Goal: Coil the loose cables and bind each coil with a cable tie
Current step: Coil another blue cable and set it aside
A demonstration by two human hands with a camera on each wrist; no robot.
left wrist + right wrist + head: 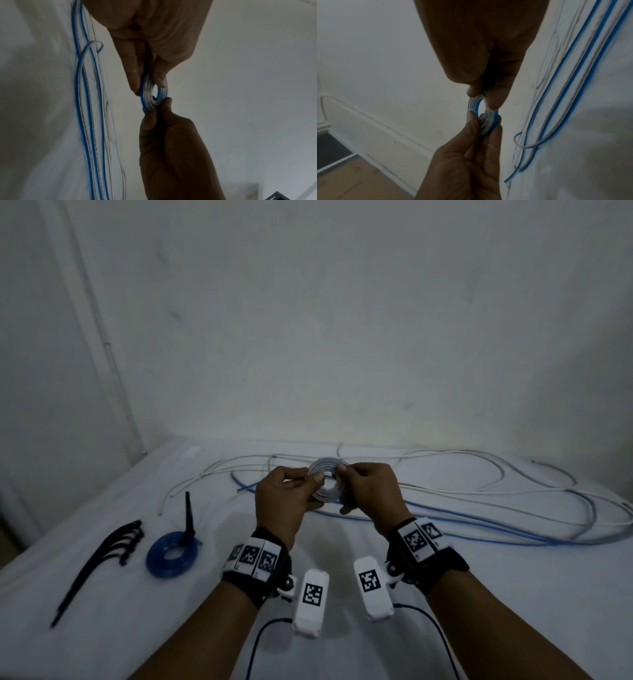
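**Both hands pinching 1 small coil above the table**

Your left hand [286,501] and right hand [370,491] meet in front of you, raised off the white-covered table [445,594]. Between them sits a tight clear-and-blue coil [325,479], held upright with its open center facing you.

Left hand: fingers curled, thumb and fingertips [135,75] pinching the coil's left edge. Not relaxed, not spread.

Right hand: fingers curled too, thumb and forefinger clamped on the coil's right edge; the right wrist view shows the fingertips [494,102] pressed on the rim.

Neither wrist view shows a tie on this coil.

On the table beyond your hands: loose blue and white cables [479,508], uncoiled, sprawling to the right.

To your left: 1 blue coil [171,554] lying flat, bound, with a black tie tail [188,518] sticking up from it. Just left of that, a bunch of black cable ties [109,549] lying on the cloth.
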